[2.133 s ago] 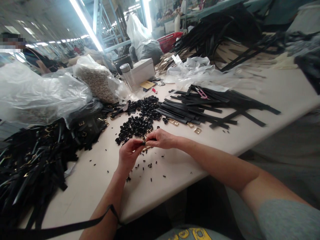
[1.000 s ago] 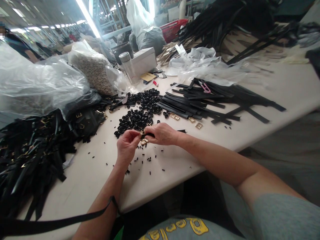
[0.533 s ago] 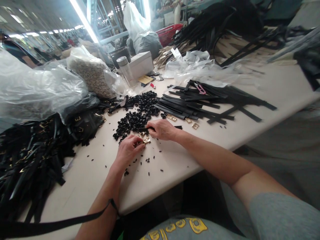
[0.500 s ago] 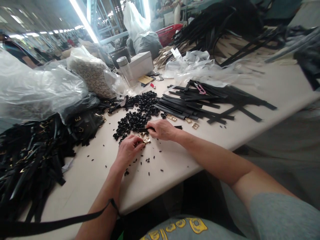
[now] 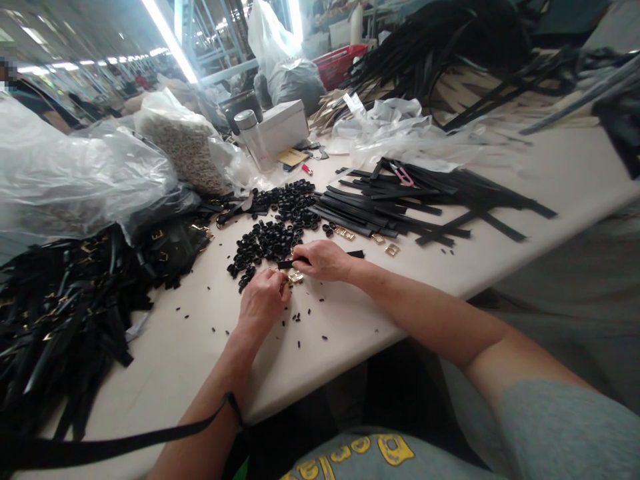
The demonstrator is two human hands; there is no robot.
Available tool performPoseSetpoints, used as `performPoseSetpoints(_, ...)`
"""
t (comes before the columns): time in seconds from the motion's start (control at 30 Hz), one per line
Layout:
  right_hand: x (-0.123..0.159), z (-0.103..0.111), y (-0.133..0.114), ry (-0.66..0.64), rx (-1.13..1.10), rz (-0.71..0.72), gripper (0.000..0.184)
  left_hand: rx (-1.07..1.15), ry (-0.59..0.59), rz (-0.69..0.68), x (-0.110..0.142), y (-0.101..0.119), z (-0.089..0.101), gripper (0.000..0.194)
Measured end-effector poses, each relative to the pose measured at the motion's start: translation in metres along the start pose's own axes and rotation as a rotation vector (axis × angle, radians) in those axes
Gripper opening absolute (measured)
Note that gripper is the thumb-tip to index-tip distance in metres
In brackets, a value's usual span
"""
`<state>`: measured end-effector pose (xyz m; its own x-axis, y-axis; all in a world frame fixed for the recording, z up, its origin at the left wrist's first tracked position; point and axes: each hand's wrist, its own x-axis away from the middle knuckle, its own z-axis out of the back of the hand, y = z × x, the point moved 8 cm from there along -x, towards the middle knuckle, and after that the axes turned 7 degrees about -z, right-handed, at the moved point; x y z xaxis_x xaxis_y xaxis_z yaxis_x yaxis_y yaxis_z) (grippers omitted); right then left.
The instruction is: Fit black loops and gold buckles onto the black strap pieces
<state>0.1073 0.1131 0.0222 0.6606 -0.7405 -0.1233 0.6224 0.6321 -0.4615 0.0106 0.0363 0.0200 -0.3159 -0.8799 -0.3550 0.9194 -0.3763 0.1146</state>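
My right hand (image 5: 323,260) is closed around a black strap (image 5: 286,265), whose ends stick out on both sides of the fist. Just left of it, my left hand (image 5: 264,293) is low over the table with its fingers curled together. Whatever those fingers pinch is hidden. Gold buckles (image 5: 296,276) lie right at its fingertips, below the right hand. Behind both hands spreads a heap of small black loops (image 5: 267,241). More black straps (image 5: 367,203) lie fanned out beyond the right hand, with a few loose gold buckles (image 5: 393,250) at their near edge.
On the left is a large pile of black straps with gold buckles (image 5: 75,300). Plastic bags (image 5: 180,147), a clear bottle (image 5: 255,143) and a white box (image 5: 285,127) stand behind. Pink-handled snips (image 5: 404,175) rest on the straps. Small black bits (image 5: 299,317) dot the table (image 5: 350,310).
My left hand has shifted slightly right and up, its fingers curling in more tightly by the buckles. My right hand stays nearly in place with the strap.
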Motion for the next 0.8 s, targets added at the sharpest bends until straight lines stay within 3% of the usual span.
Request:
performPoseSetpoints(0.13, -0.001, -0.001, 0.000, 0.002, -0.009, 0.005, 0.023, 0.035, 0.060, 0.048, -0.001, -0.007, 0.000, 0.014)
performPoseSetpoints(0.23, -0.001, 0.003, 0.000, 0.018, -0.055, 0.004, 0.022, 0.210, 0.120, 0.174, 0.002, -0.025, 0.000, 0.013)
performPoseSetpoints(0.37, 0.001, 0.006, 0.000, -0.028, -0.287, -0.025, 0.014, 0.768, 0.236, 0.548, 0.014, -0.059, -0.011, 0.026)
performPoseSetpoints(0.47, 0.005, -0.008, -0.003, -0.286, -0.616, -0.079, 0.012, 1.166, 0.329, 0.731, 0.019, -0.061, -0.022, 0.036)
performPoseSetpoints(0.53, 0.010, -0.018, -0.009, -0.455, -0.795, -0.110, 0.010, 1.309, 0.391, 0.757, 0.017, -0.057, -0.022, 0.035)
performPoseSetpoints(0.6, 0.013, -0.024, -0.014, -0.537, -0.939, -0.142, 0.010, 1.391, 0.436, 0.757, 0.016, -0.051, -0.020, 0.031)
performPoseSetpoints(0.8, 0.011, -0.036, -0.017, -0.571, -1.310, -0.251, 0.014, 1.472, 0.503, 0.703, 0.013, -0.044, -0.012, 0.023)
